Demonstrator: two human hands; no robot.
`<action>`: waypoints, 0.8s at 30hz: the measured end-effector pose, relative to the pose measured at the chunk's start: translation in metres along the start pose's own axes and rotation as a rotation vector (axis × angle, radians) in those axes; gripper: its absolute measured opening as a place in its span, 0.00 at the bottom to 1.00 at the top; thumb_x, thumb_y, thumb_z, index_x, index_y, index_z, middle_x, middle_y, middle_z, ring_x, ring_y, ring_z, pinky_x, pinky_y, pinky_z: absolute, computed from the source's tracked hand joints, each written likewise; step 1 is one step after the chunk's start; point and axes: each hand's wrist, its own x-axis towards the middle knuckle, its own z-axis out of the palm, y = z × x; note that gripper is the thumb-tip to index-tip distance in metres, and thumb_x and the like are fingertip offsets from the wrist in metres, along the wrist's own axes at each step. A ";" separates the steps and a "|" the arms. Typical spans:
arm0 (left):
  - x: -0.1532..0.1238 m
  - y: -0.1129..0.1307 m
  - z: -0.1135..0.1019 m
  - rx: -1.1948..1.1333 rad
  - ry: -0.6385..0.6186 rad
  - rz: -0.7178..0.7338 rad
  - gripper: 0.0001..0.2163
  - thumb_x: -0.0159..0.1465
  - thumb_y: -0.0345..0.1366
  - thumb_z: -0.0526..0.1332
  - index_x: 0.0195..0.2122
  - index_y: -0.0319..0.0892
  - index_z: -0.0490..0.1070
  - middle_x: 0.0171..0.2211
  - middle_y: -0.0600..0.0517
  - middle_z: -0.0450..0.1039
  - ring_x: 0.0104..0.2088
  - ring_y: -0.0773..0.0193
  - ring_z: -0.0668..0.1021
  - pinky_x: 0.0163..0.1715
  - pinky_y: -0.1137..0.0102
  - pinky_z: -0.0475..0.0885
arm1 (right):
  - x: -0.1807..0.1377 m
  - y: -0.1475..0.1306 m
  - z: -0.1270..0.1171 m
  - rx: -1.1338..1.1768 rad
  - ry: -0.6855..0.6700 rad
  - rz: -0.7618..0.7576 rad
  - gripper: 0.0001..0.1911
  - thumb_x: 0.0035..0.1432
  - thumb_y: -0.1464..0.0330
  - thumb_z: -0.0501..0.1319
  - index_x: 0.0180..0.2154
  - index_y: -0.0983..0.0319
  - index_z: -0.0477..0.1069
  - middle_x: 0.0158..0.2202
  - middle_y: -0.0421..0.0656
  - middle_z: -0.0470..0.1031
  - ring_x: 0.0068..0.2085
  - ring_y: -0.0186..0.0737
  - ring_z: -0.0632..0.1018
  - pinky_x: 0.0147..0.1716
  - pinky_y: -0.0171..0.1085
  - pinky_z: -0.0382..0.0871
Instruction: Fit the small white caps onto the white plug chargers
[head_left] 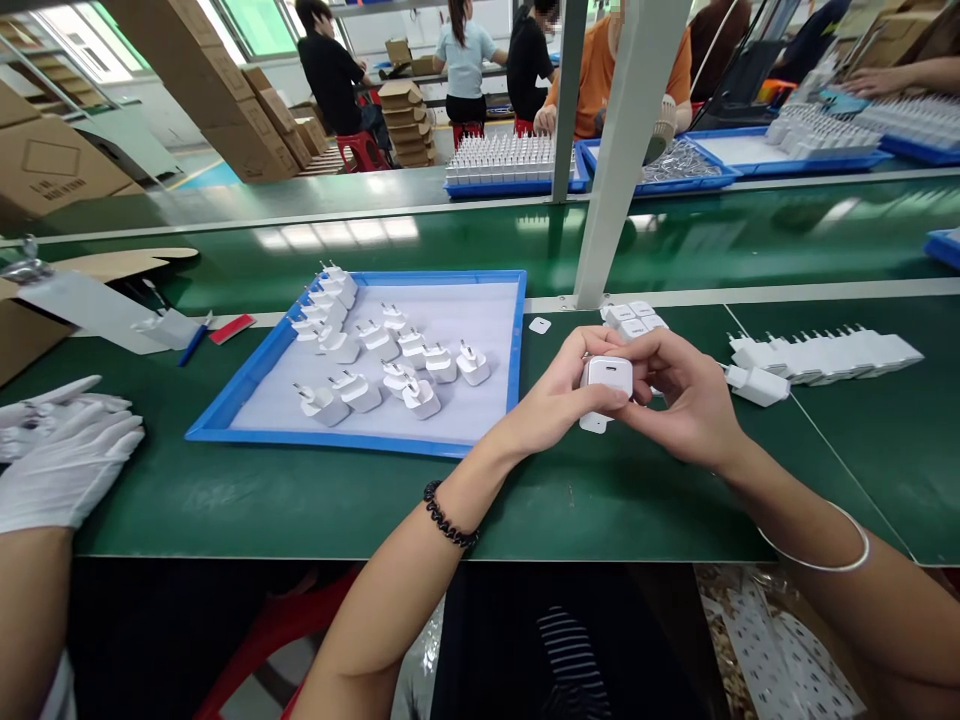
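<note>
I have the charger (616, 374) grasped between the left hand (556, 392) and right hand (688, 402), neither nearer. Its port faces my camera, right of the tray (337, 444); prongs not visible.

plugs (379, 342) lie in a tray (300, 442) on the bench (637, 520), left of a plug row (825, 360).

Your left hand (551, 395) and right hand (694, 400) are partly hiding the white charger (611, 374) and the white blocks (634, 318) beyond; the right edge is cutting off a blue tray (943, 250).
</note>
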 end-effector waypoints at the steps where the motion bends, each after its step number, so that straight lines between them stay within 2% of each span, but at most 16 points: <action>1: 0.000 0.000 0.000 -0.017 -0.002 -0.007 0.14 0.57 0.32 0.66 0.40 0.44 0.63 0.48 0.52 0.66 0.39 0.63 0.78 0.42 0.64 0.73 | 0.000 0.000 0.000 0.001 -0.001 -0.004 0.14 0.52 0.74 0.68 0.38 0.57 0.68 0.22 0.32 0.60 0.23 0.31 0.64 0.23 0.32 0.61; 5: 0.000 -0.001 0.001 -0.083 0.001 -0.017 0.13 0.56 0.32 0.66 0.39 0.43 0.64 0.41 0.52 0.71 0.40 0.61 0.78 0.40 0.65 0.72 | 0.001 0.000 0.000 -0.024 -0.005 -0.041 0.15 0.52 0.74 0.69 0.40 0.57 0.67 0.22 0.32 0.61 0.23 0.31 0.64 0.23 0.32 0.61; 9: 0.002 -0.005 0.002 -0.183 0.078 -0.053 0.09 0.57 0.33 0.66 0.35 0.41 0.65 0.35 0.53 0.73 0.36 0.63 0.78 0.37 0.68 0.70 | -0.001 0.003 0.001 -0.134 -0.021 -0.102 0.16 0.53 0.73 0.68 0.41 0.57 0.67 0.22 0.32 0.60 0.23 0.31 0.65 0.25 0.33 0.62; 12: 0.003 -0.009 0.004 -0.237 0.100 -0.060 0.12 0.60 0.40 0.65 0.32 0.41 0.64 0.31 0.52 0.73 0.32 0.63 0.78 0.33 0.70 0.70 | -0.003 0.007 0.003 -0.202 -0.037 -0.120 0.17 0.54 0.74 0.68 0.43 0.57 0.67 0.23 0.32 0.61 0.23 0.31 0.65 0.24 0.33 0.63; 16: 0.005 -0.011 0.005 -0.177 0.138 -0.081 0.18 0.64 0.52 0.61 0.34 0.40 0.65 0.25 0.51 0.72 0.30 0.62 0.76 0.29 0.69 0.68 | -0.006 0.008 0.007 -0.233 -0.042 -0.140 0.19 0.53 0.74 0.67 0.45 0.56 0.67 0.23 0.32 0.61 0.22 0.32 0.65 0.24 0.33 0.63; 18: 0.005 -0.008 0.003 -0.138 0.136 -0.095 0.21 0.64 0.57 0.58 0.34 0.40 0.66 0.26 0.51 0.72 0.30 0.62 0.76 0.30 0.68 0.69 | -0.006 0.009 0.007 -0.194 -0.020 -0.100 0.17 0.54 0.73 0.68 0.44 0.56 0.68 0.23 0.32 0.61 0.23 0.32 0.65 0.25 0.34 0.64; 20: 0.004 -0.005 0.001 -0.079 0.102 -0.102 0.21 0.62 0.56 0.62 0.37 0.41 0.67 0.30 0.51 0.73 0.34 0.61 0.77 0.35 0.67 0.70 | -0.003 0.009 0.006 -0.088 0.030 0.003 0.15 0.55 0.70 0.68 0.43 0.56 0.69 0.23 0.33 0.64 0.23 0.33 0.67 0.25 0.35 0.65; 22: 0.004 -0.003 -0.002 0.013 0.069 -0.087 0.20 0.57 0.48 0.69 0.44 0.42 0.68 0.37 0.50 0.74 0.39 0.61 0.77 0.40 0.67 0.72 | 0.002 0.011 0.004 0.072 0.070 0.136 0.13 0.56 0.66 0.68 0.43 0.56 0.70 0.25 0.36 0.69 0.24 0.35 0.71 0.26 0.36 0.67; 24: 0.005 -0.001 -0.007 0.112 0.087 -0.055 0.22 0.56 0.40 0.72 0.48 0.42 0.67 0.42 0.49 0.74 0.41 0.62 0.77 0.42 0.68 0.72 | 0.007 0.013 0.002 0.217 0.079 0.252 0.12 0.58 0.63 0.66 0.44 0.57 0.70 0.26 0.37 0.73 0.25 0.36 0.73 0.27 0.37 0.70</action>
